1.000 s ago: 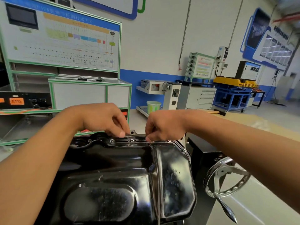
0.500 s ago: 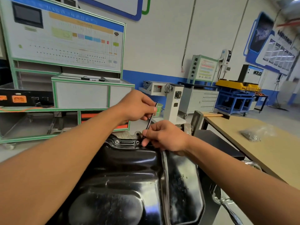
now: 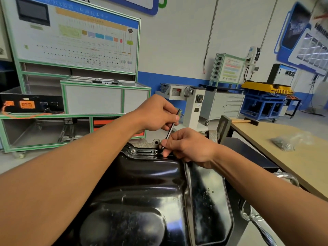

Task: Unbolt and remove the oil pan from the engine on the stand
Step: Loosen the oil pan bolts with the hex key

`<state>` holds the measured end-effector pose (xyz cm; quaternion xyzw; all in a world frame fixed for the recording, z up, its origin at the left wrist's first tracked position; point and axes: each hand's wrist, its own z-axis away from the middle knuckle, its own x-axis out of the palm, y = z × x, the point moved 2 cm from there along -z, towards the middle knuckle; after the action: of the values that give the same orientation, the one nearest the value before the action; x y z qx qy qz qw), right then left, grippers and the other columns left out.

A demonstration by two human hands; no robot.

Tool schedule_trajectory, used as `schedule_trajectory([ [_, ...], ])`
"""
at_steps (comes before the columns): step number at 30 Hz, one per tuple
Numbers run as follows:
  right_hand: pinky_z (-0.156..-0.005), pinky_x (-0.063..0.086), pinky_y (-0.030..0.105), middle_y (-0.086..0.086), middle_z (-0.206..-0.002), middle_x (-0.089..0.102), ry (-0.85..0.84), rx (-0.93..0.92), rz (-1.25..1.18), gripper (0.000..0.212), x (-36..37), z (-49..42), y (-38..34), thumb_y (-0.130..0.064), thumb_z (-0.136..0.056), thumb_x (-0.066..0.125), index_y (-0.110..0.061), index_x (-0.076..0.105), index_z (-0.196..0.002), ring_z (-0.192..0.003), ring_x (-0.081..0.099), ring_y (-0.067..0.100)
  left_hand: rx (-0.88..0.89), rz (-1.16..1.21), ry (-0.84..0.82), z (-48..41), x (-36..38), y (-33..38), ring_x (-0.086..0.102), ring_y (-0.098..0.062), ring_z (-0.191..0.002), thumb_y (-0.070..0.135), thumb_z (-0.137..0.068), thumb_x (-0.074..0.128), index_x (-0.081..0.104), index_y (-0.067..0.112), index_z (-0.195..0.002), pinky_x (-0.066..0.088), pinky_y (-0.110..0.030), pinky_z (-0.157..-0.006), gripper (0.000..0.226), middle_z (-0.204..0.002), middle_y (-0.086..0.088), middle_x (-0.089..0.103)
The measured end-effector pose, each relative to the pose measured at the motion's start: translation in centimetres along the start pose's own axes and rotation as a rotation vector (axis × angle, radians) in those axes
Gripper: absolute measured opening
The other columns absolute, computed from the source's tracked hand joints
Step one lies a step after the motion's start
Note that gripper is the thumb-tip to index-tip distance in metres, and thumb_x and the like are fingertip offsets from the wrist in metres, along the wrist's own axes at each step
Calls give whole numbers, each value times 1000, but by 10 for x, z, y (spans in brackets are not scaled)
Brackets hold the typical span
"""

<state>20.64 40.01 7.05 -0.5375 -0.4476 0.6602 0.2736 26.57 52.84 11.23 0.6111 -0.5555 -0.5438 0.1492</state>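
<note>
The glossy black oil pan (image 3: 150, 197) fills the lower middle, its bottom facing up on the engine. Along its far flange (image 3: 144, 151) I see a bolt head (image 3: 133, 151) and an open hole. My left hand (image 3: 156, 114) pinches the upper end of a thin black hex key (image 3: 170, 129) that stands tilted over the flange's right part. My right hand (image 3: 190, 147) holds the key's lower end between thumb and fingers, right at the flange; the tip and the bolt under it are hidden.
A tan workbench (image 3: 284, 157) stands to the right with a plastic bag of small parts (image 3: 287, 142) and a hammer (image 3: 245, 121). The stand's chrome handwheel (image 3: 255, 215) sticks out at lower right. A green-framed trainer bench (image 3: 74, 96) and a grey pedestal unit (image 3: 193, 105) stand behind.
One second ago both hands pressed fingertips on the flange. My left hand has since risen with the hex key's top, and my right hand grips its lower end. The view shifted left.
</note>
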Motion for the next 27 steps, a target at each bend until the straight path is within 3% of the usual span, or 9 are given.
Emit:
schedule_trajectory([
  [4,-38,23,17,-2,-50,50,22,-3,88,37,0,0,0,-27,-98,63,-16,68,-63,-41,31,7,3,-12,-11,2,-1,-2,60,-6,-56,3,-91,68,75,0,-95,59,-24,-61,9,-82,-14,75],
  [7,-39,22,18,-1,-48,42,41,-4,108,38,1,1,1,-29,-97,65,-17,67,-61,-42,29,10,18,-23,-16,2,1,0,60,-2,-53,4,-91,68,74,2,-99,57,-19,-57,10,-80,-11,75],
  [15,-41,27,16,4,-53,46,93,-3,95,37,5,5,0,-27,-96,66,-15,66,-61,-43,33,8,52,-75,-28,2,5,2,60,1,-53,6,-93,66,73,4,-105,50,-13,-54,14,-76,-2,73],
  [23,-66,35,35,16,-68,55,190,-34,98,39,11,9,-1,-27,-94,69,-15,65,-57,-67,44,26,66,-84,-33,3,7,3,63,4,-55,6,-93,66,71,2,-108,50,-12,-54,16,-75,1,72],
  [27,-53,30,28,1,-49,49,234,-49,186,45,12,6,0,-28,-94,69,-17,60,-51,-50,38,14,58,-86,-62,5,4,7,63,3,-56,5,-94,65,62,2,-126,50,-13,-55,33,-73,2,71],
])
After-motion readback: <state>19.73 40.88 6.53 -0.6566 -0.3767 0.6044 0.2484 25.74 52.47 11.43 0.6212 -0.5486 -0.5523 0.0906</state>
